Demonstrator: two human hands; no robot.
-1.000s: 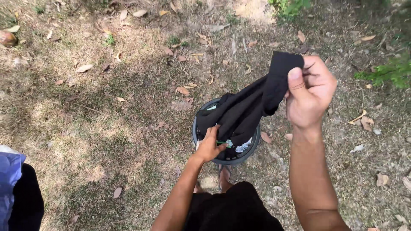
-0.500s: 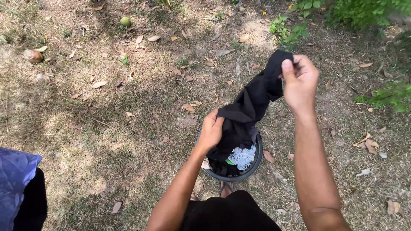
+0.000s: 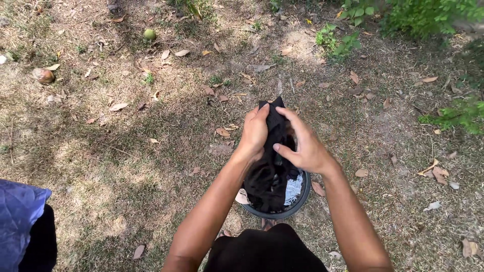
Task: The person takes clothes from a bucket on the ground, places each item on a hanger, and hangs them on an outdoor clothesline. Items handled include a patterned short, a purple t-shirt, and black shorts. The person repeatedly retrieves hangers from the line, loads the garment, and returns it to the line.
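Note:
A black cloth (image 3: pixel 271 166) hangs from both my hands over a dark round bucket (image 3: pixel 301 197) on the ground. My left hand (image 3: pixel 254 132) grips the cloth's upper end from the left. My right hand (image 3: pixel 302 143) holds the same end from the right, fingers curled over it. The cloth's lower part trails down into the bucket, where a white cloth (image 3: pixel 293 187) shows beside it. My dark-clad knees (image 3: pixel 264 249) sit just below the bucket.
Dry grass and bare soil strewn with brown leaves (image 3: pixel 118 106) lie all around. A small green fruit (image 3: pixel 149 34) and a brown husk (image 3: pixel 43 75) rest at the far left. Green bushes (image 3: pixel 428 15) edge the top right. A blue quilted fabric (image 3: pixel 17 216) sits at the lower left.
My right hand came down and left with the cloth's end. My left hand rose from the bucket rim to meet it, so both hands now hold the cloth's top together.

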